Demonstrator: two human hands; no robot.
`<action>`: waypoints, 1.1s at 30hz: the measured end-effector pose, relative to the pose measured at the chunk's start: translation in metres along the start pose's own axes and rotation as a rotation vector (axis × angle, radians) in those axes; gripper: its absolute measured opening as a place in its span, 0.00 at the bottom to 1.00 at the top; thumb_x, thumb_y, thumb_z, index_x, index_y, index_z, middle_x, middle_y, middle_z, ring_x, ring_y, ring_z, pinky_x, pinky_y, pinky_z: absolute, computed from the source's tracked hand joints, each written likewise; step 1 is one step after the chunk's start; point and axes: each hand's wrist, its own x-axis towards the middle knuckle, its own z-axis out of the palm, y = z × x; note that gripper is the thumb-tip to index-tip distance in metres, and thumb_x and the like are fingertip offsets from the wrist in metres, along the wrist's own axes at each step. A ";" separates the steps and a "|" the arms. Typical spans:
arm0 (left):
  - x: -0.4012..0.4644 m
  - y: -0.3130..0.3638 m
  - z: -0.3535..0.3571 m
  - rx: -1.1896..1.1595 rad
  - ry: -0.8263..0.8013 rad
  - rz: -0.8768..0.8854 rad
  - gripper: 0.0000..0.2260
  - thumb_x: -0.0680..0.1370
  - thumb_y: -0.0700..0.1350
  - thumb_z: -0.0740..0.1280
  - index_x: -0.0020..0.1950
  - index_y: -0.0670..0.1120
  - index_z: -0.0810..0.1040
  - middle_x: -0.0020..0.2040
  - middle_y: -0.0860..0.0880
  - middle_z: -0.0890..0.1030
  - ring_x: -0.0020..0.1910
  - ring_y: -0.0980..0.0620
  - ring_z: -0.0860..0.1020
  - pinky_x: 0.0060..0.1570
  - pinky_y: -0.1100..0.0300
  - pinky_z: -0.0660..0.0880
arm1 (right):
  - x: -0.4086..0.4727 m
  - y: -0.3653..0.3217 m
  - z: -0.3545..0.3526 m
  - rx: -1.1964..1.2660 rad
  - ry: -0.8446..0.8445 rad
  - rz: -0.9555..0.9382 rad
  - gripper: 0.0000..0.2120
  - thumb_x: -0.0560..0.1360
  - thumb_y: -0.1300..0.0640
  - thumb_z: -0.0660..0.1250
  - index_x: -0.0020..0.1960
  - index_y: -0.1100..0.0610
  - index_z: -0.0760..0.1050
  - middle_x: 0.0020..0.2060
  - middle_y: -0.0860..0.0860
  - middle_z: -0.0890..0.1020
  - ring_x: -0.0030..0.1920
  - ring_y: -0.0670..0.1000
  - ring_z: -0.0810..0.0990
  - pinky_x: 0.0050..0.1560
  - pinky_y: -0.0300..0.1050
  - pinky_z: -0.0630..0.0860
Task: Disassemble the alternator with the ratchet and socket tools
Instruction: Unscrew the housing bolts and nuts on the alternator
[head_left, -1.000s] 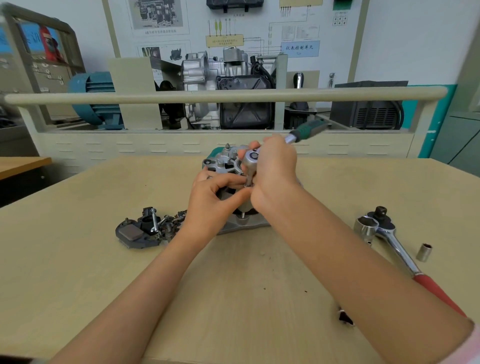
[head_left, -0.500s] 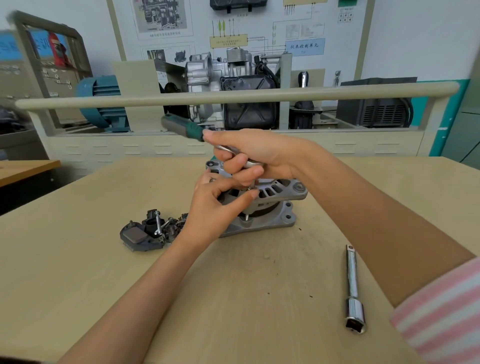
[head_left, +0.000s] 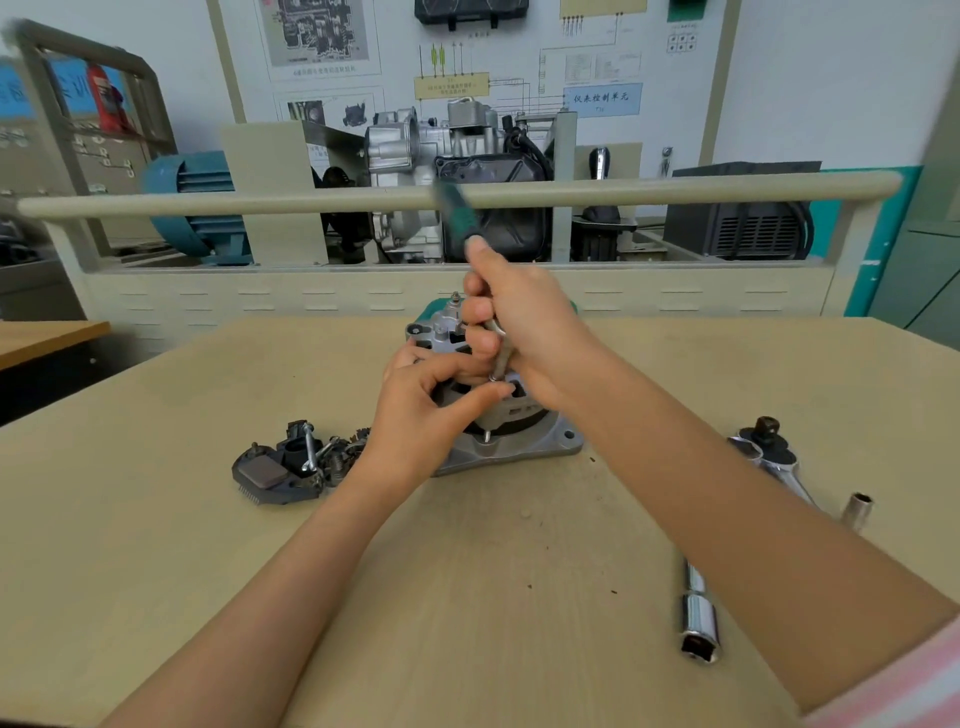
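Note:
The silver alternator (head_left: 511, 447) stands on the wooden table (head_left: 156, 519), mostly hidden behind both hands. My right hand (head_left: 524, 332) grips a small green-handled ratchet (head_left: 457, 215); its blurred handle points up and away, and its head and socket sit on top of the alternator. My left hand (head_left: 423, 410) holds the alternator body from the left, thumb and fingers curled round it near the socket.
Removed black parts and bolts (head_left: 291, 465) lie left of the alternator. On the right lie a large ratchet (head_left: 769, 449), a loose socket (head_left: 860, 509) and an extension bar with socket (head_left: 698, 618). A beige rail (head_left: 208, 202) and engine display stand behind.
The ratchet handle swung from pointing right, across to the left, and now points up and away. My left hand stayed on the alternator.

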 end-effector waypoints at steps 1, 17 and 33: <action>0.000 0.000 0.000 0.002 0.000 -0.004 0.11 0.68 0.43 0.74 0.41 0.60 0.78 0.36 0.63 0.78 0.49 0.55 0.69 0.53 0.64 0.67 | -0.002 0.004 0.003 0.078 0.152 -0.043 0.19 0.81 0.48 0.54 0.35 0.55 0.65 0.18 0.45 0.68 0.17 0.44 0.64 0.19 0.32 0.60; -0.002 0.005 0.004 0.034 0.038 0.010 0.17 0.69 0.37 0.70 0.39 0.61 0.76 0.31 0.70 0.76 0.43 0.60 0.67 0.50 0.56 0.66 | -0.010 0.009 0.022 0.433 0.628 -0.105 0.21 0.83 0.50 0.44 0.39 0.60 0.64 0.30 0.52 0.70 0.23 0.48 0.67 0.19 0.34 0.63; -0.003 0.003 0.005 0.035 0.068 0.016 0.09 0.69 0.45 0.73 0.42 0.60 0.78 0.40 0.60 0.78 0.52 0.52 0.71 0.55 0.53 0.71 | -0.001 0.005 0.006 -0.027 0.255 0.044 0.14 0.82 0.52 0.53 0.38 0.54 0.65 0.26 0.49 0.72 0.19 0.45 0.64 0.20 0.32 0.62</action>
